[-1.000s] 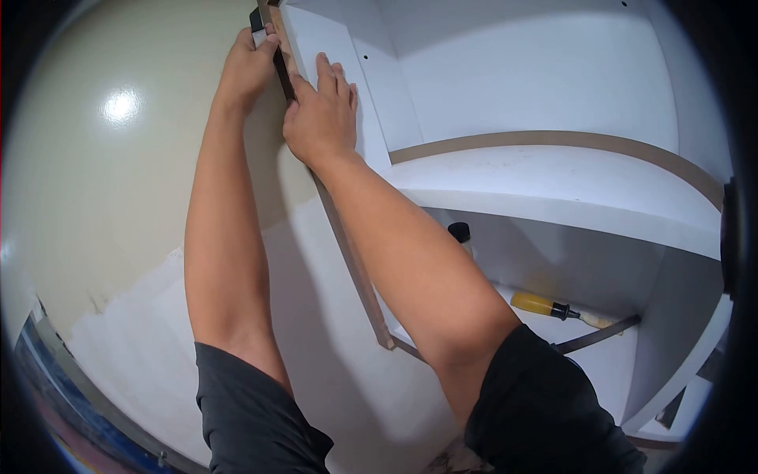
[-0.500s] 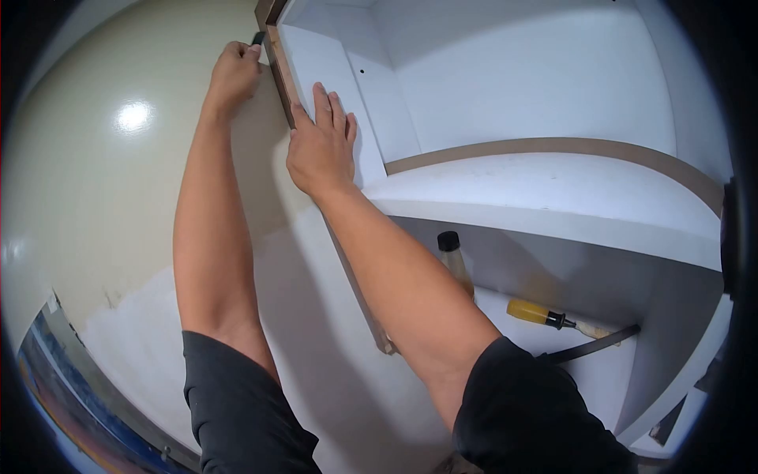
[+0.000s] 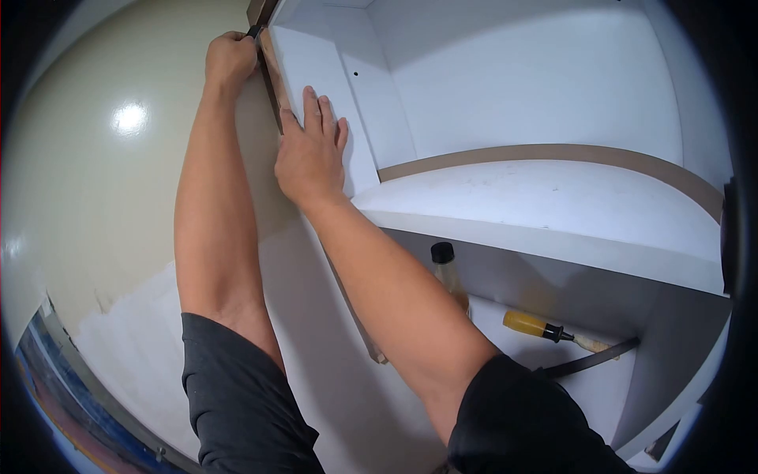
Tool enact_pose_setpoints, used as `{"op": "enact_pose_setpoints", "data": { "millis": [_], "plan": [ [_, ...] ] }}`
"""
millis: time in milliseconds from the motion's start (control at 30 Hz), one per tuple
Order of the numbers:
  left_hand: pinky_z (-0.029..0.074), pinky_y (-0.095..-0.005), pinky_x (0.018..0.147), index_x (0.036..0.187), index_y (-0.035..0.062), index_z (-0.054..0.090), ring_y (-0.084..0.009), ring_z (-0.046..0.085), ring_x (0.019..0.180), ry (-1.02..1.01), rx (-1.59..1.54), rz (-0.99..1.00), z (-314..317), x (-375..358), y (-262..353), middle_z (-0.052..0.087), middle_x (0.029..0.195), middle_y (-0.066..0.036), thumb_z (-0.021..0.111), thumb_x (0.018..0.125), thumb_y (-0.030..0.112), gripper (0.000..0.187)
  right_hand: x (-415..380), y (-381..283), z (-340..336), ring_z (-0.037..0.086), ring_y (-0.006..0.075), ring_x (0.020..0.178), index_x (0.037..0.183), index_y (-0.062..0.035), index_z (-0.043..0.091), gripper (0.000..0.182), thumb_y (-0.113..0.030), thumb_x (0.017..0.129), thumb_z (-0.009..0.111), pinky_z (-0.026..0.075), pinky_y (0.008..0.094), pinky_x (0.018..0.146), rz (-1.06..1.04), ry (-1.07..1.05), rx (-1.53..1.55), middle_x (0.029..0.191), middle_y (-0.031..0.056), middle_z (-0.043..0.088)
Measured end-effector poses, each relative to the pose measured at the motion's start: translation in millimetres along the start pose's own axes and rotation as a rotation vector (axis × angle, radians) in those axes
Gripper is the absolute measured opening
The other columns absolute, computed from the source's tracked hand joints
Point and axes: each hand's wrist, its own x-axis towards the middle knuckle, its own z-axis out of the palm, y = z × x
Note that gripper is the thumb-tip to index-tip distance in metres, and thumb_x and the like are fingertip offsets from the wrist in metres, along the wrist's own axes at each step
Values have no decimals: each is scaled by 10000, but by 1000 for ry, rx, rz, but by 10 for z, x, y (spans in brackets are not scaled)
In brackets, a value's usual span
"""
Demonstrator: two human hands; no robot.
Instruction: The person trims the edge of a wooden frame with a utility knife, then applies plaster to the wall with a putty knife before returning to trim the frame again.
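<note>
My left hand (image 3: 230, 63) is closed around a small black tool (image 3: 253, 31), mostly hidden by the fingers. Its visible end meets the front edge of a white cabinet panel (image 3: 296, 63) near the top. Along that edge runs a brown strip (image 3: 272, 71), bare wood-coloured in part. Lower down, my right hand (image 3: 310, 167) lies flat on the panel with its fingers stretched out. Its index finger or thumb rests by the strip; the rest of the hand is on the white face.
A bottle with a black cap (image 3: 443, 253) stands in the lower compartment, partly behind my right forearm. Near it lie a yellow-handled tool (image 3: 529, 324) and a dark curved strip (image 3: 592, 359). A white shelf (image 3: 505, 189) with brown edging juts out at right. The beige wall (image 3: 87, 197) is at left.
My left hand has lowered its wrist angle slightly and brought the black tool against the panel's edge. The whole view has shifted a little; my right hand stays flat on the panel.
</note>
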Motion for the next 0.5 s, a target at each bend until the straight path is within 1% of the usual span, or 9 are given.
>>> {"op": "enact_pose_setpoints", "data": {
  "millis": [67,167,267,367,467,500],
  "plan": [
    [529,-362,667,990,8,727,-203,652,605,79,102,81,23,117,-106,705,767,-107,592,908,254,293,9,-8,0,188,340,1517,1433,-84,499,533,-67,902,544,95,586,1213,-1,-3,5,1625,162,245],
    [527,-361,679,975,34,735,-202,657,613,93,165,80,-25,185,-114,712,753,-88,589,912,294,305,-13,9,-8,174,340,1522,1438,-78,492,543,-69,899,552,94,587,1214,5,-31,-8,1630,163,235],
    [528,-351,676,953,31,736,-192,667,624,-50,111,-27,-98,166,-39,721,758,-85,603,909,301,305,-1,-5,-5,161,333,1527,1441,-75,489,547,-74,898,559,89,585,1216,7,-36,-2,1635,162,222],
    [528,-335,657,905,24,735,-172,663,615,-39,34,-33,-81,126,13,718,741,-75,610,904,289,293,9,-11,-20,155,329,1530,1443,-77,489,547,-80,900,561,87,585,1217,16,-40,-2,1638,158,217],
    [532,-312,642,878,8,732,-155,668,618,-41,51,-7,-57,187,-26,722,739,-67,604,897,248,273,4,-12,-16,154,333,1530,1442,-78,491,540,-84,905,554,86,588,1217,19,-51,-7,1638,157,218],
    [534,-305,634,933,-17,719,-154,660,631,-56,39,-14,-65,174,-5,720,777,-76,607,916,235,276,5,-9,-16,154,335,1529,1441,-78,491,537,-85,907,550,86,590,1216,18,-52,-7,1638,157,218]
  ]
}}
